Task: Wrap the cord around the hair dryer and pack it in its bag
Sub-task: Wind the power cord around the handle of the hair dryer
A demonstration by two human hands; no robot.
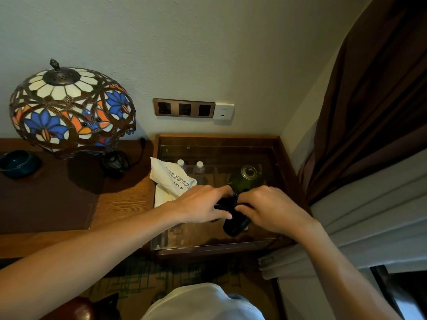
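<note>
A dark green hair dryer (240, 181) lies on the glass-topped side table (272, 162), its round end pointing to the wall and its black handle (235, 225) toward me. My left hand (203, 204) and my right hand (270, 209) meet over the middle of the dryer, fingers pinched on the black cord (221, 204) bundled against the handle. The white cloth bag (171, 181) with printed text lies crumpled just left of the dryer, partly under my left hand. Most of the cord is hidden by my fingers.
A stained-glass lamp (71, 109) stands on the wooden desk (120, 199) at left, beside a dark blue bowl (18, 163). Two water bottles (198, 167) show under the glass. Wall sockets (184, 108) sit above the table. A brown curtain (369, 112) hangs at right.
</note>
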